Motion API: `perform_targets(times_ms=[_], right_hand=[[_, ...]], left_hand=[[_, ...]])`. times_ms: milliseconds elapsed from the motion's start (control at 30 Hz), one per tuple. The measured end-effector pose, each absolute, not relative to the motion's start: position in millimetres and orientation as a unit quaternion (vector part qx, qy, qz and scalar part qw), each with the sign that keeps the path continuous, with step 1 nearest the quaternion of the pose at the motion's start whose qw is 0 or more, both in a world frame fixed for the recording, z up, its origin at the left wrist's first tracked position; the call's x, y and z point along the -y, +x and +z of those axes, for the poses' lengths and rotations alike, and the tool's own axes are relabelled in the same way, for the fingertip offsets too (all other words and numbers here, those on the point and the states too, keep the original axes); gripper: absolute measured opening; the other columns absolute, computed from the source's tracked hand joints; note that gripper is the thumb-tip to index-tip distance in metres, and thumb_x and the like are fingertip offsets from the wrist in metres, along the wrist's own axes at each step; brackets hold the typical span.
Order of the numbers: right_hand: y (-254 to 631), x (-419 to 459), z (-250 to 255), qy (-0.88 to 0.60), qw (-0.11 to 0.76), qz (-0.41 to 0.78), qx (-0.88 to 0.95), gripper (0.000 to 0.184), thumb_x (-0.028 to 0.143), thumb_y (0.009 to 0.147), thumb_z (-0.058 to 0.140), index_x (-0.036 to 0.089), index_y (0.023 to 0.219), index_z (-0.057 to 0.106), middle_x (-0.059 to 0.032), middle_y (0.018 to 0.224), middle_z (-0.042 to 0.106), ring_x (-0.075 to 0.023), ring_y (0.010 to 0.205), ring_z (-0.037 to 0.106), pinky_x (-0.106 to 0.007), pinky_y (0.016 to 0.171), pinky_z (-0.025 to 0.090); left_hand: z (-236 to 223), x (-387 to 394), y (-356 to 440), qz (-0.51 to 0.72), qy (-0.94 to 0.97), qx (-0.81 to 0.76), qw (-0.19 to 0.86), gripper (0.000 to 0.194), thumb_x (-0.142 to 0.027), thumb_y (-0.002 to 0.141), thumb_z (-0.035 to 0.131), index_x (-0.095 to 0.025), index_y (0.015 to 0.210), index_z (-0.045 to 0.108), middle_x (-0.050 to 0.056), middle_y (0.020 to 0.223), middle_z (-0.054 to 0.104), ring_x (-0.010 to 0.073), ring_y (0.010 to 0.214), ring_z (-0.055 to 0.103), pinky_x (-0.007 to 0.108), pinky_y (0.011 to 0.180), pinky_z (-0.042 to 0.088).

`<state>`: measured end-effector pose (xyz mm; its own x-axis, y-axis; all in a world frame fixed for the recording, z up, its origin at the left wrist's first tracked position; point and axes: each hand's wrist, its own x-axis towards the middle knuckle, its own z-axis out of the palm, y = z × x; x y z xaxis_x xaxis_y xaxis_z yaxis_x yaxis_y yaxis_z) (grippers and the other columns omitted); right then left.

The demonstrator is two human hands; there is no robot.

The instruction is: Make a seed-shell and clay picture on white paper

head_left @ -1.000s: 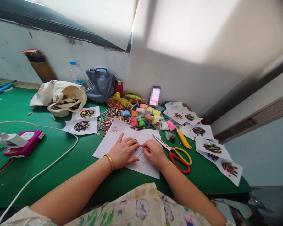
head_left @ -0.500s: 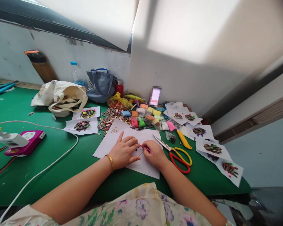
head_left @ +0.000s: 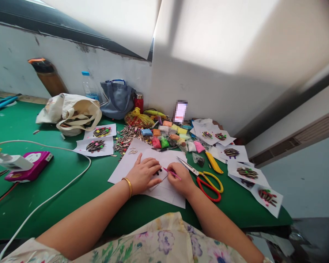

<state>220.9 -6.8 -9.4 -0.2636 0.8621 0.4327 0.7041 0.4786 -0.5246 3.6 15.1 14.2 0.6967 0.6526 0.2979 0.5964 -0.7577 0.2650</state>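
White paper [head_left: 123,169] lies on the green table in front of me. My left hand [head_left: 146,176] rests flat on it, fingers spread, beside a small dark shape [head_left: 158,171] on the sheet. Between the fingers of my right hand [head_left: 182,179] is a thin pink stick-like tool [head_left: 173,173], pointing left toward that dark shape. Its exact kind is too small to make out. A few pale seeds [head_left: 133,151] sit at the paper's upper left. Scissors [head_left: 203,179] with red and yellow handles lie just right of my right hand.
Behind the paper are packets of coloured clay [head_left: 164,141] and a heap of striped seeds [head_left: 130,133]. A yellow cutter [head_left: 214,162] lies at right, near sheets with seed pictures [head_left: 247,172]. Bags [head_left: 117,98] stand at the back; a white cable [head_left: 57,191] crosses the left.
My right hand and the pink tool have shifted slightly right, away from my left hand. More of the dark shape on the paper shows now.
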Motion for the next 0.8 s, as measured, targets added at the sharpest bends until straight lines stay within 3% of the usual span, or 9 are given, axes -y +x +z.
perform_targets(times_ms=[633, 800], right_hand=[[211.3, 10.2, -12.5, -0.468, 0.32, 0.055, 0.822, 0.015, 0.008, 0.073, 0.048, 0.02, 0.08, 0.053, -0.0034, 0.075, 0.059, -0.0199, 0.075, 0.053, -0.031, 0.07, 0.041], [213.4, 10.4, -11.1, -0.462, 0.335, 0.086, 0.816, 0.014, 0.009, 0.075, 0.048, 0.021, 0.08, 0.053, -0.0028, 0.077, 0.059, -0.0186, 0.076, 0.053, -0.029, 0.071, 0.042]], left_hand=[[8.9, -16.6, 6.2, 0.176, 0.923, -0.333, 0.075, 0.05, -0.059, 0.086, 0.053, -0.028, 0.125, 0.06, 0.008, 0.131, 0.058, 0.0301, 0.132, 0.041, 0.061, 0.115, -0.001], [20.6, -16.9, -4.8, 0.208, 0.916, -0.33, 0.089, 0.032, -0.047, 0.091, 0.052, -0.029, 0.112, 0.066, 0.005, 0.122, 0.063, 0.0248, 0.123, 0.049, 0.057, 0.117, 0.004]])
